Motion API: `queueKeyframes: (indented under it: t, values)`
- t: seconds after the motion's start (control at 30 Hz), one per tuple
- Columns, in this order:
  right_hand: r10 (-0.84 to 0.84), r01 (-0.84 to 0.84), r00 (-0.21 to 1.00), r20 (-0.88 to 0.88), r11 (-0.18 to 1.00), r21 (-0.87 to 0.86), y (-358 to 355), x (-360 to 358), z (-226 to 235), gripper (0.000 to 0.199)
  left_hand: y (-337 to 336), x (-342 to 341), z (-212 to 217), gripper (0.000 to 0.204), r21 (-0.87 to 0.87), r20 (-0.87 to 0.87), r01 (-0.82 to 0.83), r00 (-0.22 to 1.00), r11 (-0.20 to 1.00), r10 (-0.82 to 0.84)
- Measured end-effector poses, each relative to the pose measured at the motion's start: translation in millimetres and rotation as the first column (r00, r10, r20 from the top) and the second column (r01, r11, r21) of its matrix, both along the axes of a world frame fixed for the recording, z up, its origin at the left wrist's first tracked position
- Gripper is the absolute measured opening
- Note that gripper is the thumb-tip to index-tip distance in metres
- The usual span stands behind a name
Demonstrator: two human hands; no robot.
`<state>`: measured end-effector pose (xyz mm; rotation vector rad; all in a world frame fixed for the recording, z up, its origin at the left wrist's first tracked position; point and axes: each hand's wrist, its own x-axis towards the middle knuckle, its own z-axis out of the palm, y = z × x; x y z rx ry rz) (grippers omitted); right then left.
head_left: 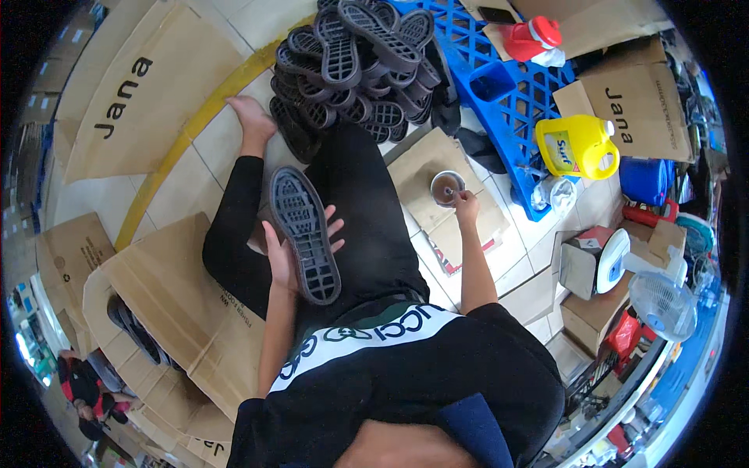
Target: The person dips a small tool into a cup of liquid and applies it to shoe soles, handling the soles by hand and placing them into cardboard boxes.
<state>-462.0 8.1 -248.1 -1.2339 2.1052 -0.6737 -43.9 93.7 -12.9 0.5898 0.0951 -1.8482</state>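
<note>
My left hand (285,253) supports a dark grey shoe sole (304,234) over my lap, its hollow, ribbed side facing up. The thumb lies along one edge and the fingers stick out past the other. On the right, my right hand (466,204) pinches a thin-handled tool whose lower end is inside a small round cup (438,176) of brownish liquid. The tool's tip is hidden in the cup. That cup stands on a flat piece of cardboard (413,173) on the tiled floor.
Ahead of my legs lies a pile of dark soles (351,70). A blue plastic pallet (511,117) is at the far right, beside a yellow jug (573,147). An open cardboard box (172,288) sits left of me. A white fan (659,304) stands at the right.
</note>
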Motion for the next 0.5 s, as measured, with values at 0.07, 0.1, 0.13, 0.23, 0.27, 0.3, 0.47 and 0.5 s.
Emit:
queueKeyframes:
  t: [0.07,0.1,0.13,0.23,0.27,0.3,0.47,0.5]
  values:
    - [0.024,-0.024,0.999,-0.025,1.000,0.004,-2,1,0,0.021,9,2,0,0.100,0.055,0.058,0.029,0.998,0.998,-0.032]
    - [0.036,-0.036,0.998,-0.050,0.999,0.000,-3,1,0,0.021,15,3,-1,0.100,0.061,0.056,0.021,0.998,0.998,-0.025]
    - [0.046,-0.046,0.998,-0.051,0.999,0.004,-4,2,0,0.021,20,5,-3,0.100,0.052,0.054,0.011,0.998,0.999,-0.014]
    - [0.073,-0.073,0.997,-0.030,0.997,-0.004,-5,5,2,0.019,26,9,-5,0.099,0.069,0.034,-0.028,0.999,0.997,0.026]
    - [0.052,-0.051,0.998,-0.026,0.998,0.026,-6,6,4,0.019,28,11,-5,0.099,0.094,0.019,-0.049,0.999,0.994,0.048]
    - [0.029,-0.028,0.999,-0.024,0.998,0.056,-6,8,5,0.019,28,12,-5,0.099,0.095,0.018,-0.054,0.998,0.994,0.052]
    - [0.072,-0.074,0.994,-0.077,0.997,-0.017,1,-11,-7,0.020,24,16,-11,0.096,0.018,-0.028,-0.052,0.998,0.998,0.052]
    - [0.047,-0.050,0.995,-0.089,0.998,-0.036,2,-22,-12,0.020,22,14,-10,0.096,0.016,-0.037,-0.055,0.998,0.998,0.056]
